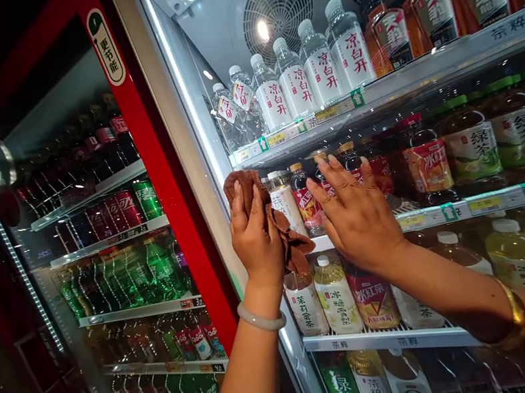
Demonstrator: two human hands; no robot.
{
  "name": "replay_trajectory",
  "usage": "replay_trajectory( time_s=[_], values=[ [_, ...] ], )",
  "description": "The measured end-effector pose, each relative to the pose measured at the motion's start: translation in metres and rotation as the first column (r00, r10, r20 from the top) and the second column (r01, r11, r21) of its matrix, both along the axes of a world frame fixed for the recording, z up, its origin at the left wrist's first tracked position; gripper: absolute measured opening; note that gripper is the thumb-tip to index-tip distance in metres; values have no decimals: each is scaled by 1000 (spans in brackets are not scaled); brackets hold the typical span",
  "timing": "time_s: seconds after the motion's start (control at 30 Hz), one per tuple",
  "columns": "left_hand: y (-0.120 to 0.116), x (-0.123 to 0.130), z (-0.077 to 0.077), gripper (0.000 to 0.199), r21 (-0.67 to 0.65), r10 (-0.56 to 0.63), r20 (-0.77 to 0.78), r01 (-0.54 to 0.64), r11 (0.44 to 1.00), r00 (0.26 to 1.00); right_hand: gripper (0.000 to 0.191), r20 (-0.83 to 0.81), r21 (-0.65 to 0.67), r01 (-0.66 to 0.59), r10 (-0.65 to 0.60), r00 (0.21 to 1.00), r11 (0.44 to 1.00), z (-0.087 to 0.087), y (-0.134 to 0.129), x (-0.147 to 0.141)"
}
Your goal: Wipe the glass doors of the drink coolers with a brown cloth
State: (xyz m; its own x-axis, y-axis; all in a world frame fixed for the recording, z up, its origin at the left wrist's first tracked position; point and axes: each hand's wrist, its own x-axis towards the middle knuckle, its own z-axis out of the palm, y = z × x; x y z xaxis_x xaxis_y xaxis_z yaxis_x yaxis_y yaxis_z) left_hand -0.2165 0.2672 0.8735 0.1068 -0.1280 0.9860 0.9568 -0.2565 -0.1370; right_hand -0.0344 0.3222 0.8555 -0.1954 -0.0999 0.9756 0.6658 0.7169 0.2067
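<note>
My left hand, with a pale bangle at the wrist, presses a bunched brown cloth against the left edge of a lit drinks fridge's glass door. Part of the cloth hangs down to the right of the fingers. My right hand, wearing a gold bangle, is raised flat with fingers spread, at or very near the glass; nothing is held in it. Behind the hands, through the glass, stand dark tea bottles with red labels and a white-labelled bottle. The palms of both hands face away from me.
Clear water bottles line the top shelf, with amber bottles to their right. Green tea bottles stand at right. A second fridge with a red frame is on the left, holding cola and green soda bottles.
</note>
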Motion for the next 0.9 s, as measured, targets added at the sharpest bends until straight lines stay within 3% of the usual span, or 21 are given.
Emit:
replay_trajectory(
  time_s=[0.1, 0.2, 0.3, 0.47, 0.57, 0.63, 0.7, 0.8, 0.83, 0.9],
  values=[
    [-3, 2, -9, 60, -32, 12, -43, -14, 999, 999, 73, 20, 10, -83, 83, 996, 997, 4, -6, -8],
    [-3, 6, -27, 65, -134, -46, -105, 32, 990, 993, 66, 171, -2, -240, 237, 956, 971, 4, -14, -18],
    [-6, 1, -25, 56, -185, -129, 15, 129, 974, 992, 83, 303, -19, -307, 298, 905, 951, 6, -21, -37],
    [-26, -7, 0, 57, -286, -303, 113, 323, 902, 946, 108, 292, -37, -262, 261, 920, 964, 19, -24, -68],
    [-36, -20, 18, 58, -260, -284, 75, 294, 920, 956, 100, 380, 28, -193, 168, 910, 981, 31, -23, -68],
    [-36, -36, 37, 59, -239, -217, 1, 211, 948, 976, 78, 474, 118, -162, 88, 876, 980, 52, -22, -60],
    [-32, -52, 64, 63, -221, -137, -34, 127, 967, 990, 57, 529, 199, -148, 21, 849, 969, 87, -21, -52],
    [-19, -72, 101, 78, -170, -31, -20, 27, 985, 999, 50, 401, 195, -76, -9, 916, 978, 143, -23, -49],
    [-14, -76, 109, 83, -155, -11, -17, 8, 988, 1000, 50, 323, 191, -62, -3, 947, 980, 153, -24, -53],
    [-7, -83, 117, 89, -131, -3, 1, 3, 991, 1000, 49, 253, 183, -64, 16, 967, 981, 155, -24, -64]
  ],
)
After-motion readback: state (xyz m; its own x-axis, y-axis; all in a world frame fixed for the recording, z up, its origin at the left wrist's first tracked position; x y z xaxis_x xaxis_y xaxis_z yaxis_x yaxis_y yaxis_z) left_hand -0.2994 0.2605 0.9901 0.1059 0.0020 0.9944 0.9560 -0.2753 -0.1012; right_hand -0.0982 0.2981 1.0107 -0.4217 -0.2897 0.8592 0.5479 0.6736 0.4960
